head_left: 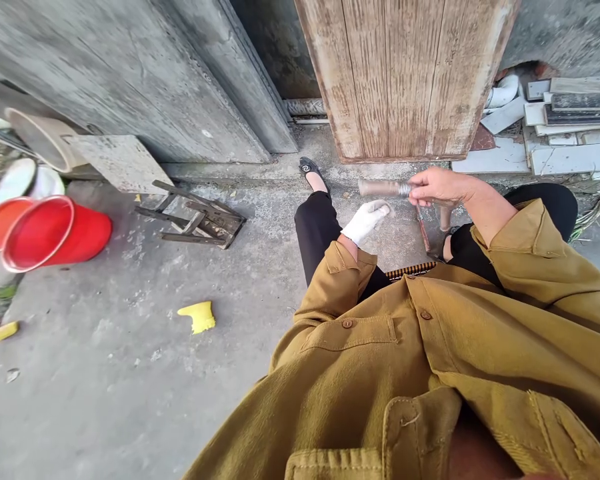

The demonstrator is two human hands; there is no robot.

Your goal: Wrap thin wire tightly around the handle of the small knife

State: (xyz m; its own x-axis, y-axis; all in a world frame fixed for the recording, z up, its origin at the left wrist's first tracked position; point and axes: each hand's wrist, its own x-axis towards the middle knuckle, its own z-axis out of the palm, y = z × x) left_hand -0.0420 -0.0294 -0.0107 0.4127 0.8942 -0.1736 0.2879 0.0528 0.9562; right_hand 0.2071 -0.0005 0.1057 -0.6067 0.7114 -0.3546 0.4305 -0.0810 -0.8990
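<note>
Even, bright daylight, soft shadows only. Sharp focus throughout. Wide-angle warp bends the weathered brown wooden door (405, 73) and grey concrete wall (130, 67) at edges.
</note>
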